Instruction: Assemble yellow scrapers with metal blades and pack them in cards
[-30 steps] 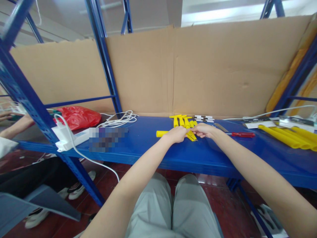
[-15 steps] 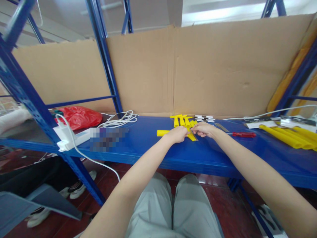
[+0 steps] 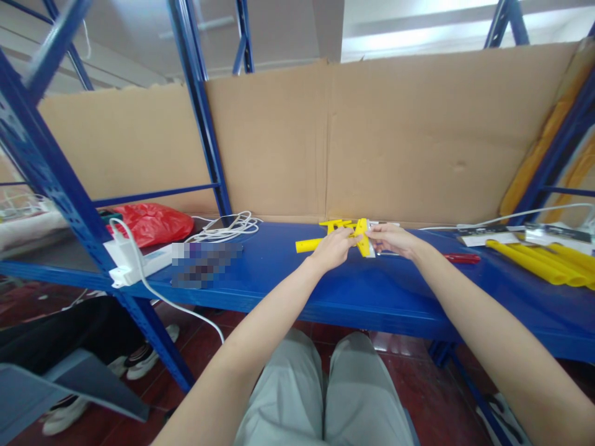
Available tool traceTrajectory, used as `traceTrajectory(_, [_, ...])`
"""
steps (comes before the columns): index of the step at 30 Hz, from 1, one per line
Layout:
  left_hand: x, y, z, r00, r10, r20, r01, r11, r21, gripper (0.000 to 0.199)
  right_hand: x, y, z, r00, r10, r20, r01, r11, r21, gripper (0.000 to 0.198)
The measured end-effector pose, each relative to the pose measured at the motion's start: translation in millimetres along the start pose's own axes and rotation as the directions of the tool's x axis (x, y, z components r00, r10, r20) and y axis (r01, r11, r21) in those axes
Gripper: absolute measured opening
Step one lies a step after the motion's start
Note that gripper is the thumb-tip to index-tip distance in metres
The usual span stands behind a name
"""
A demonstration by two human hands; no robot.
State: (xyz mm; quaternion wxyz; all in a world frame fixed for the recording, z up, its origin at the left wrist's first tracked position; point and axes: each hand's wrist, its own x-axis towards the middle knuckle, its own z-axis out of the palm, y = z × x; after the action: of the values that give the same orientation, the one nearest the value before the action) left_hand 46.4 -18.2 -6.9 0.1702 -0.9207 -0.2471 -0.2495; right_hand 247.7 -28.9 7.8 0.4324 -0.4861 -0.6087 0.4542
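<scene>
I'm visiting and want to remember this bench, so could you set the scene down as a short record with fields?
Left grip: closed on a yellow tool, its handle jutting out leftward
Right grip: fingers at the pale strip along the tool's head
Surface: blue shelf
Beyond the hands: yellow pieces, partly hidden
To the right: red-handled screwdriver, yellow tubes
To the left: coiled white cable, red bag
Backdrop: cardboard

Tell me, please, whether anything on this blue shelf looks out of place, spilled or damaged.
The white cable beside the power strip looks out of place: it droops over the front edge of the shelf, where it could catch. No spill or damage shows.
</scene>
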Motion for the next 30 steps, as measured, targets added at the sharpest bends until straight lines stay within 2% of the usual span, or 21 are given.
traceTrajectory(7, [-0.8, -3.2, 1.2, 1.0, 0.008, -0.009, -0.008, 0.999, -0.053, 0.036, 3.1, 4.6, -0.7, 0.997, -0.047, 0.057, 0.047, 0.999, -0.009, 0.036])
traceTrajectory(14, [-1.4, -5.2, 1.7, 1.0, -0.004, -0.022, 0.002, 0.997, -0.079, 0.04, 2.1, 3.1, 4.2, 0.994, -0.112, -0.011, 0.111, 0.994, -0.023, 0.037])
traceTrajectory(21, [-1.4, -7.5, 1.9, 0.999, -0.042, -0.009, 0.041, 0.997, -0.062, 0.044, -3.3, -3.9, 12.9, 0.992, -0.126, -0.012, 0.126, 0.992, -0.02, 0.04])
traceTrajectory(30, [-2.3, -12.5, 4.3, 0.999, -0.042, -0.02, 0.04, 0.994, -0.106, 0.039, -0.1, 6.2, 13.6, 0.986, -0.163, -0.021, 0.164, 0.986, 0.021, 0.044])
